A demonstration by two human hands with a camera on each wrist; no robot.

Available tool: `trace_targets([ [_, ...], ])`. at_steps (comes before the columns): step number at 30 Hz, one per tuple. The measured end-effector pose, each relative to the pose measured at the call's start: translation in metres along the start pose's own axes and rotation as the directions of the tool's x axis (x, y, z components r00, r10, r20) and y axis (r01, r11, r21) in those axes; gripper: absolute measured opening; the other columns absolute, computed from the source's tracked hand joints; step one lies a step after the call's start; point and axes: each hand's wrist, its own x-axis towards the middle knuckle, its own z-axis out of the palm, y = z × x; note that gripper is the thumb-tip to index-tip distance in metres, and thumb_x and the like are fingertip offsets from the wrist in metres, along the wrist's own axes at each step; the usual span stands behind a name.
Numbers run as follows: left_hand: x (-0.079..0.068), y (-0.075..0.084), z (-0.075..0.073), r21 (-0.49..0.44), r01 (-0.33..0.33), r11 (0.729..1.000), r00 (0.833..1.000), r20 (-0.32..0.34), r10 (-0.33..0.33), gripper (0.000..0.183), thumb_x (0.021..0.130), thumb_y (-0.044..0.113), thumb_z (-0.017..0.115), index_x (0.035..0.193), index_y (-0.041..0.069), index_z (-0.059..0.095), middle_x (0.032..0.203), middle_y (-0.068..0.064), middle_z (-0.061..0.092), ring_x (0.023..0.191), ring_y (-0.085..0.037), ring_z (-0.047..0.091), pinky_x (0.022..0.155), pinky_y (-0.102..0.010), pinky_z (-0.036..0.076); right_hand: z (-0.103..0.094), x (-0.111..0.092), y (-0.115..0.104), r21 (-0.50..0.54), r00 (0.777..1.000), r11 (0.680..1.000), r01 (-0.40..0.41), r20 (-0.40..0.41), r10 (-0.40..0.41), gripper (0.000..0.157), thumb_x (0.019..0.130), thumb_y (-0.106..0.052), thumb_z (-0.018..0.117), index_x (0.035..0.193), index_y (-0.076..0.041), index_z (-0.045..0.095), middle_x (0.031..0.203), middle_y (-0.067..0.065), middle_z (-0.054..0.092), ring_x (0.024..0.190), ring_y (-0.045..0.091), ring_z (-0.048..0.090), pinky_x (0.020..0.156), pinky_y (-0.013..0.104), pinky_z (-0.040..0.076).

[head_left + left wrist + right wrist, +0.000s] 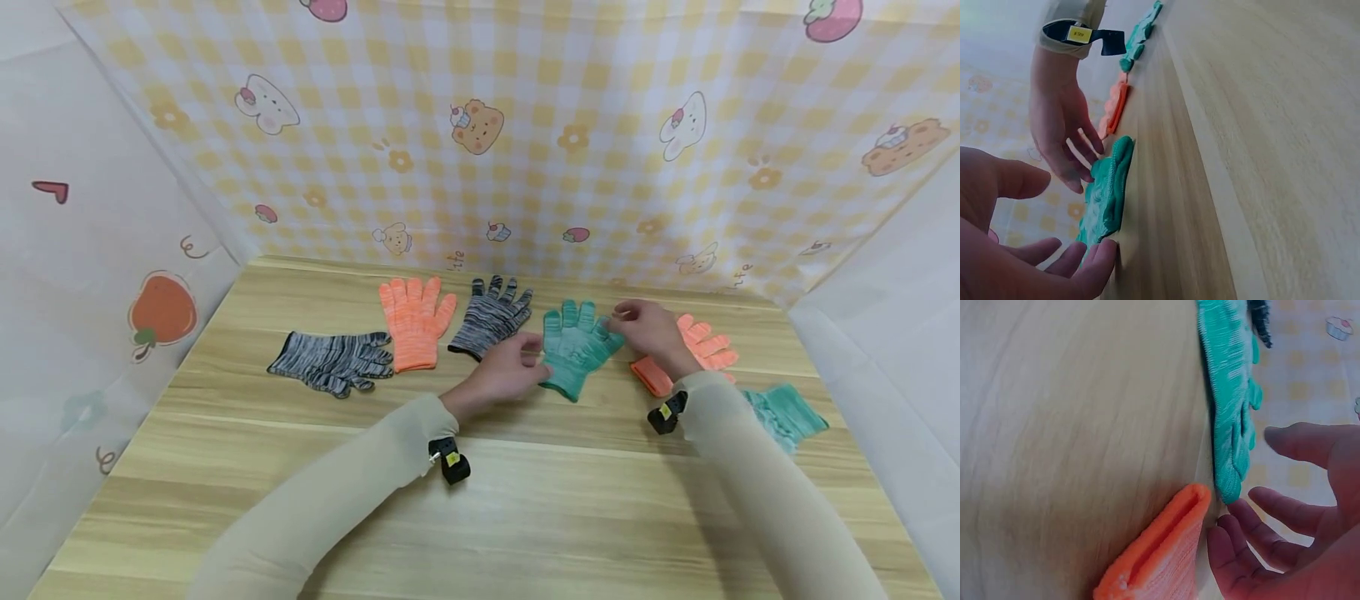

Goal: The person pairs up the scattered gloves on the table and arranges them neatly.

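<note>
A green knit glove (pixel 576 345) lies flat with its fingers toward the back wall. My left hand (pixel 507 367) is at its cuff's left side; in the left wrist view, the fingertips (pixel 1105 251) meet the glove's edge while the thumb stays apart. On the glove's other side is my right hand (pixel 651 332), its fingers loosely bent by the green thumb. The right wrist view shows that thumb tip close to my fingers, with nothing pinched. Beneath my right wrist lies an orange glove (pixel 705 342), partly hidden. A grey-black glove (pixel 489 317) sits just behind my left hand.
Farther left are another orange glove (pixel 416 325) and a sideways grey-black glove (pixel 333 363). A second green glove (pixel 792 413) lies at the right, partly covered by my right sleeve. The wooden table (pixel 525 517) ends at a checkered cloth (pixel 525 183) behind the gloves.
</note>
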Motion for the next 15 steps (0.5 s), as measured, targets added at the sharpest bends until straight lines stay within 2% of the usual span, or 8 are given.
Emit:
trace_targets([
  [3, 0.002, 0.0, 0.003, 0.039, 0.001, 0.999, 1.0, -0.018, 0.0, 0.058, 0.104, 0.016, 0.074, 0.156, -0.001, 0.055, 0.154, -0.015, 0.062, 0.136, -0.033, 0.064, 0.112, -0.045, 0.054, 0.002, 0.002, -0.001, -0.061, 1.0, 0.998, 0.007, 0.002, -0.007, 0.056, 0.108, -0.03, 0.07, 0.149, 0.007, 0.06, 0.142, 0.032, 0.064, 0.127, 0.048, 0.063, 0.101, 0.059, 0.055],
  [7, 0.007, -0.002, 0.008, 0.141, -0.025, 0.99, 0.999, -0.043, 0.031, 0.055, 0.102, 0.014, 0.076, 0.152, -0.003, 0.058, 0.147, -0.016, 0.066, 0.128, -0.032, 0.068, 0.107, -0.043, 0.056, 0.003, 0.005, -0.002, -0.093, 1.0, 0.996, -0.009, 0.006, 0.01, 0.054, 0.107, -0.028, 0.073, 0.146, 0.007, 0.062, 0.136, 0.03, 0.066, 0.12, 0.045, 0.065, 0.095, 0.056, 0.057],
  [12, 0.016, -0.012, 0.015, 0.275, -0.065, 0.959, 0.995, -0.056, 0.083, 0.055, 0.1, 0.016, 0.077, 0.149, -0.004, 0.062, 0.14, -0.014, 0.069, 0.119, -0.026, 0.071, 0.105, -0.04, 0.056, 0.004, 0.006, -0.003, -0.119, 1.0, 0.993, -0.021, 0.006, 0.022, 0.048, 0.106, -0.024, 0.074, 0.142, 0.007, 0.065, 0.132, 0.028, 0.067, 0.116, 0.043, 0.065, 0.092, 0.053, 0.058],
  [15, 0.02, -0.018, 0.019, 0.333, -0.091, 0.939, 0.991, -0.058, 0.117, 0.056, 0.099, 0.017, 0.077, 0.149, -0.004, 0.062, 0.134, -0.013, 0.07, 0.111, -0.022, 0.069, 0.105, -0.04, 0.055, 0.003, 0.005, -0.005, -0.116, 1.0, 0.993, -0.02, 0.013, 0.022, 0.043, 0.106, -0.021, 0.074, 0.138, 0.006, 0.067, 0.131, 0.028, 0.068, 0.113, 0.042, 0.066, 0.085, 0.049, 0.058],
])
